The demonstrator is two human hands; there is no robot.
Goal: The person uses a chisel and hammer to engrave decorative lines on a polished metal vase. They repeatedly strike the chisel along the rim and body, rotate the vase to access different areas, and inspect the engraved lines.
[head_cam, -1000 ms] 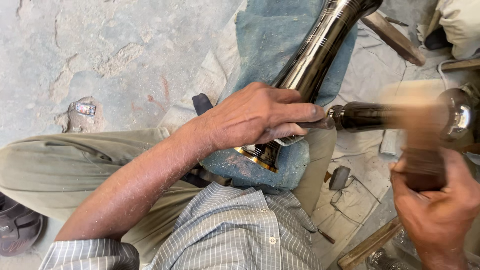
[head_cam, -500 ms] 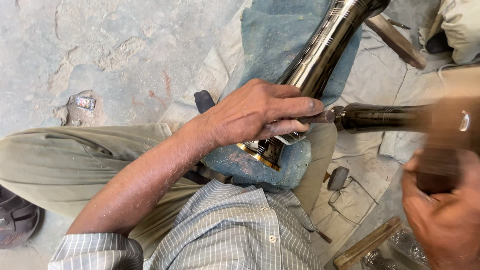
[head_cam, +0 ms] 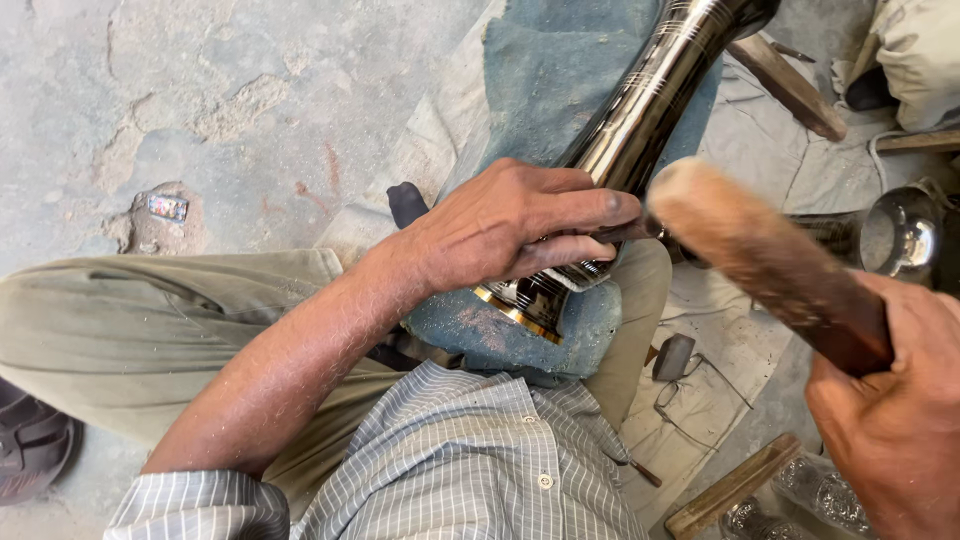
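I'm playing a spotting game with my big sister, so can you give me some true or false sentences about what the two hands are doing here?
1. The left hand rests on a shiny dark metal tube. True.
2. The right hand holds a wooden mallet. True.
3. The tube lies on a bright red cushion. False: it lies on a blue-grey pad over the lap.
4. The person wears a plain black shirt. False: the shirt is grey with a fine check.
5. A pair of glasses lies on the cloth by the person's leg. True.
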